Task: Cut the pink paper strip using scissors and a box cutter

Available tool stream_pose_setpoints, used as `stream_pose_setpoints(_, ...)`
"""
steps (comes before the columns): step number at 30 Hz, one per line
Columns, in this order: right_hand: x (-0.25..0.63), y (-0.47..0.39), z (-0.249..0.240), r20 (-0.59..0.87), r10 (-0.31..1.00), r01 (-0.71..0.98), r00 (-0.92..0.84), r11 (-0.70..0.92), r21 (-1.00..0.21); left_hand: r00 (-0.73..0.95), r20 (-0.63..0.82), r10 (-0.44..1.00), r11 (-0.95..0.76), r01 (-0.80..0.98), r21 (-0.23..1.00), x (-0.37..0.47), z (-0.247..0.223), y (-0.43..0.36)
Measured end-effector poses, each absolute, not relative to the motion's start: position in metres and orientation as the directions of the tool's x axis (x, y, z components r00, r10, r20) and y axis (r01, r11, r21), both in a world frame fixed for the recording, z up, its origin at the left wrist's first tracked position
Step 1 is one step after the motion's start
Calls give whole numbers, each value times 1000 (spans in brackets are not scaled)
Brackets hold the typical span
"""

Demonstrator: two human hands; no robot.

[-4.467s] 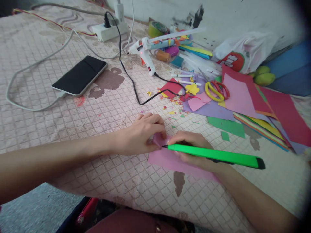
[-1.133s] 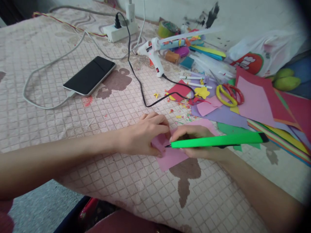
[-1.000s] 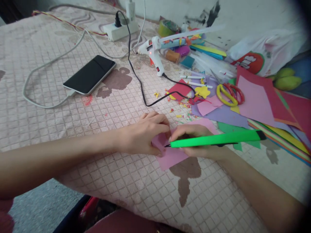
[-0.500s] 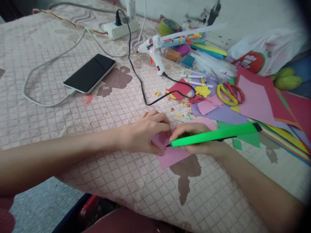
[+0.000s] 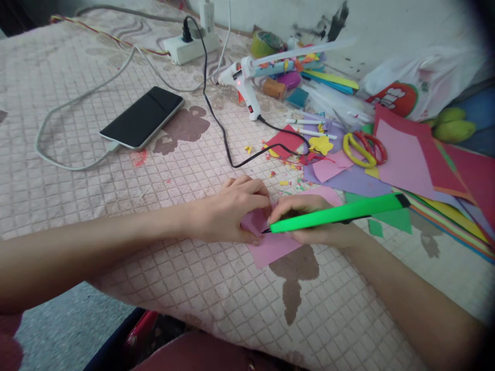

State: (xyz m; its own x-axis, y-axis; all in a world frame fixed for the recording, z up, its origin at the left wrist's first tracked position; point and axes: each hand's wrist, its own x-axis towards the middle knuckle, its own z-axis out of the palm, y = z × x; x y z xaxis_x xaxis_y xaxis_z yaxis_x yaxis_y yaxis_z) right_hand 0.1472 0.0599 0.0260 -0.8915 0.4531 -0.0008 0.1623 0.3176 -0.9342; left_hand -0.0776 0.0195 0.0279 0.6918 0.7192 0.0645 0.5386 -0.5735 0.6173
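A bright green pen (image 5: 332,214) with a dark tip is gripped in my right hand (image 5: 305,214), its tip low over a small pink paper (image 5: 270,250). The tip points left, and its far end rises to the right. My left hand (image 5: 237,211) rests on the paper's left side, fingers bent and thumb on the paper, holding it against the patterned cloth. Whether the tip touches the paper is too small to tell. Part of the paper is hidden under both hands.
A white glue gun (image 5: 245,85) with a black cord stands behind my hands. The phone (image 5: 143,117) on its cable lies back left, near the power strip (image 5: 191,46). Scissors (image 5: 363,149), coloured papers (image 5: 406,157) and scraps lie to the right.
The pen in my right hand has shifted very slightly left. My left hand stays in place on the pink paper.
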Motion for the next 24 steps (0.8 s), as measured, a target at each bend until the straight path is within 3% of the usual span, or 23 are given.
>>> stream_pose_setpoints(24, 146, 60, 27, -3, 448, 168, -894, 328, -930, 656, 101, 748, -561, 542, 626, -75, 26, 16)
